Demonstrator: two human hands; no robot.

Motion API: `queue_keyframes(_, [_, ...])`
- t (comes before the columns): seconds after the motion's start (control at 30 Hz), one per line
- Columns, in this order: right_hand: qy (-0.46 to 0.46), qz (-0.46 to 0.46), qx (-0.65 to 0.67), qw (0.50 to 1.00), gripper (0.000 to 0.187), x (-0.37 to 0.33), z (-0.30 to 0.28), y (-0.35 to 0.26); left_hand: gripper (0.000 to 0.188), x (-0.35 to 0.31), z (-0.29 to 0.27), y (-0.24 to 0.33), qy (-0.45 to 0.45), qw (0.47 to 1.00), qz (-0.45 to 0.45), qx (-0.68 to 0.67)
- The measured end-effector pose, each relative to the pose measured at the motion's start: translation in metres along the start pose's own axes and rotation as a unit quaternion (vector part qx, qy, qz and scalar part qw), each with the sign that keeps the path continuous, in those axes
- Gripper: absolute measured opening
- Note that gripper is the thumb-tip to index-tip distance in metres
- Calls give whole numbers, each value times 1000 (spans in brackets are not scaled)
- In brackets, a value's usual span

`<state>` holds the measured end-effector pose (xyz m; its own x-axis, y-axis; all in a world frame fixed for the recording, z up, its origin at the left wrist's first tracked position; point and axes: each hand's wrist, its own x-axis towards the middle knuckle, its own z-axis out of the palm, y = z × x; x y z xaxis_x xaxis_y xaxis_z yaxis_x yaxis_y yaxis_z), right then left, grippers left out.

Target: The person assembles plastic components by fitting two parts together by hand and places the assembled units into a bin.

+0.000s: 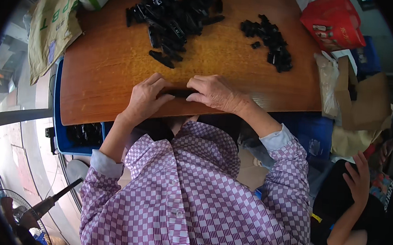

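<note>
Near the front edge of the table, a dark, narrow plastic piece (179,93) spans the gap between my hands. My left hand (147,97) is closed on its left end, thumb toward me and fingers curled over the far side. The right end is pinched by my right hand (216,95) between thumb and bent fingers. Beyond my hands lies a heap of long black plastic pieces (173,25), with one loose piece (161,59) nearest me. Farther right is a smaller pile of short black plastic pieces (275,44).
The brown wooden table (100,70) has a curved front edge. A blue crate (74,149) with black pieces sits below its left side. Paper sack (57,31) at left; red bag (333,23) and cardboard box (366,100) at right. Another person's hand (359,179) shows lower right.
</note>
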<state>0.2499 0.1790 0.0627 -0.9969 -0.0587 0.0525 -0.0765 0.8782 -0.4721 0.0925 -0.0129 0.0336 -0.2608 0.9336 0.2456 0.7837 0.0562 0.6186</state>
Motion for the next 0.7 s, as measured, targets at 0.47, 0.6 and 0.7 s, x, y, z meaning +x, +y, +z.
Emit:
queue_keyframes(0.47, [120,170,-301,931,25,-71,-50,151,33,20,5,0,22,972,-176,158])
queue_keyframes(0.6, [169,183,-264,932,22,-55,-42,177,26,16,12,-27,80,975,-148,146])
queue_keyframes(0.7, [227,149,-185,944,23,-47,-49,165,25,14,15,-11,116,979,-137,92])
